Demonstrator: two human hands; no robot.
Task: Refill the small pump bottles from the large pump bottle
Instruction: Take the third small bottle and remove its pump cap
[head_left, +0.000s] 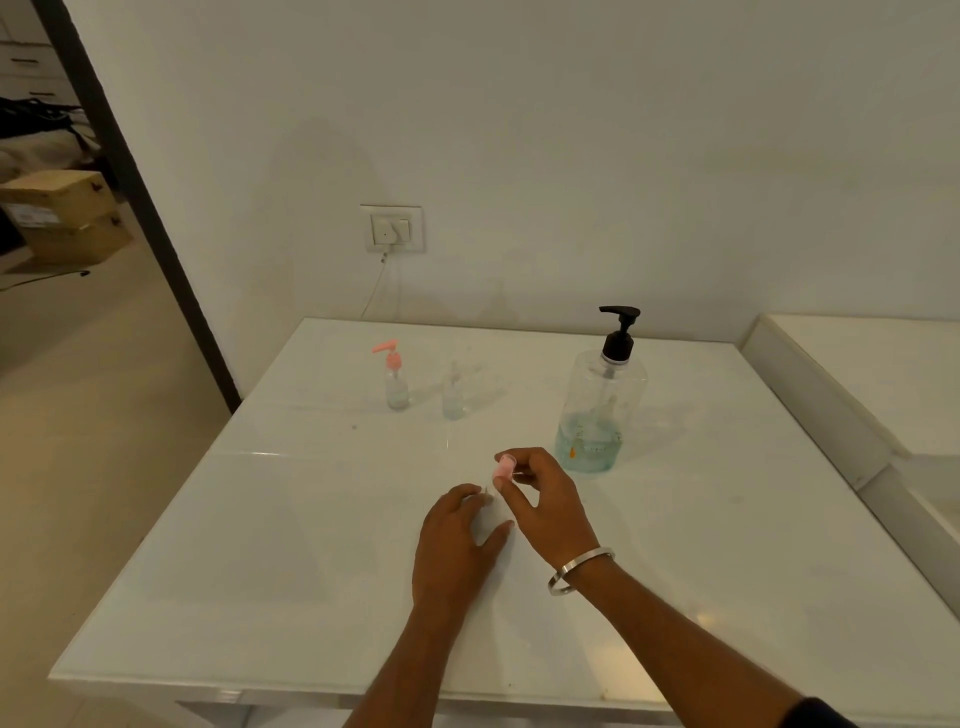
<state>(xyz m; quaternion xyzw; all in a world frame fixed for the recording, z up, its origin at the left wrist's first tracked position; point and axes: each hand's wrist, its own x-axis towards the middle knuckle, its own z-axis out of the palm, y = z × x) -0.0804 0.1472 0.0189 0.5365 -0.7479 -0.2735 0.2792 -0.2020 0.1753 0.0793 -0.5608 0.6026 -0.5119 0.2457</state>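
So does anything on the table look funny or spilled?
No spill shows. One odd thing: the right hand pinches a pink pump top just above a small clear bottle held by the left hand. The big bottle is mostly empty.

A glossy white table (311, 597) bears a large pump bottle (597, 410) and two small pump bottles (396, 387) (454, 397).

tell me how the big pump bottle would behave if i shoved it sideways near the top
The big pump bottle is tall, with liquid only in its bottom part, so it is probably bottom-heavy and fairly steady. A high push may still tip it. On the glossy table it might slide instead.
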